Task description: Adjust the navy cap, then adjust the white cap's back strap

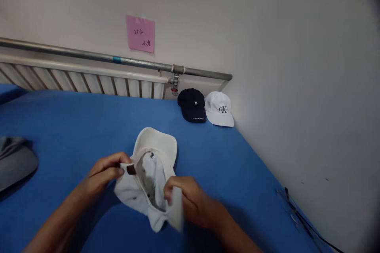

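A cream-white baseball cap [152,166] lies on the blue table [74,126], brim pointing away from me and its crown crumpled toward me. My left hand [103,172] pinches the cap's left rear edge near a brown strap end. My right hand [187,199] is closed on the cap's right rear edge and strap, which looks blurred. Both hands hold the same cap between them.
A navy cap [192,106] and a white cap with dark letters [219,110] sit side by side at the far corner against the wall. A grey cap [14,160] lies at the left edge. A radiator and metal pipe [118,60] run along the back; a pink note [140,33] hangs above.
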The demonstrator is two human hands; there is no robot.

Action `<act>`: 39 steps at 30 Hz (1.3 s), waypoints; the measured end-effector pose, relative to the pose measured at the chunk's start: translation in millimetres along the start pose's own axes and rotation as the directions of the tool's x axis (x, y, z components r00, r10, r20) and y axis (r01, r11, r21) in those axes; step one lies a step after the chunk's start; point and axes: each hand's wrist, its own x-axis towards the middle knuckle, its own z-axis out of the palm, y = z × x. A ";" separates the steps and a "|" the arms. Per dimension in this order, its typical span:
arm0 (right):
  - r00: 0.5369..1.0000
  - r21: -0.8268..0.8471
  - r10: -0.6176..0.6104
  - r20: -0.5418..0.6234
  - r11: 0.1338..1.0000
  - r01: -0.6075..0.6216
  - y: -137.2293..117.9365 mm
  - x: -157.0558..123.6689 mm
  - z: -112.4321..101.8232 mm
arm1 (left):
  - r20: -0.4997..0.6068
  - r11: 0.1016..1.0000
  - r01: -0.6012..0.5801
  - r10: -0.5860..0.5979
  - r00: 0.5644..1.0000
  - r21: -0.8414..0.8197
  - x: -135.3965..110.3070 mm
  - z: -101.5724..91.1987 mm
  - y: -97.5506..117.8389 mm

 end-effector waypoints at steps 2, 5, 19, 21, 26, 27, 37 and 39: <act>0.951 0.165 0.289 0.112 0.938 -0.305 3.6 2.0 10.6 | 0.066 0.996 0.083 -0.085 0.994 0.041 0.8 0.7 -0.4; 0.821 0.326 0.567 0.064 0.766 -0.554 14.8 6.6 13.9 | 0.119 0.983 0.138 -0.152 0.981 0.119 0.9 7.1 3.3; 0.811 0.129 0.545 -0.211 0.838 -0.530 15.7 5.2 -20.9 | 0.256 0.954 0.296 -0.300 0.919 0.053 2.2 55.0 11.0; 0.810 0.295 0.574 -0.119 0.800 -0.523 12.9 4.6 -21.1 | 0.220 0.952 0.299 -0.307 0.926 0.067 3.4 52.5 11.1; 0.845 0.720 0.534 -0.022 0.595 -0.357 10.1 0.1 -32.5 | 0.201 0.937 0.340 -0.348 0.916 0.075 5.6 48.8 5.5; 0.851 0.757 0.524 -0.032 0.569 -0.322 9.8 -0.3 -34.6 | 0.205 0.935 0.346 -0.354 0.913 0.072 5.7 48.6 4.2; 0.823 0.756 0.566 0.041 0.521 -0.396 3.9 1.8 -27.6 | 0.281 0.937 0.300 -0.340 0.897 0.178 5.1 50.4 4.1; 0.824 0.741 0.567 0.018 0.546 -0.392 4.9 1.3 -27.7 | 0.295 0.939 0.297 -0.337 0.894 0.173 4.8 49.4 4.8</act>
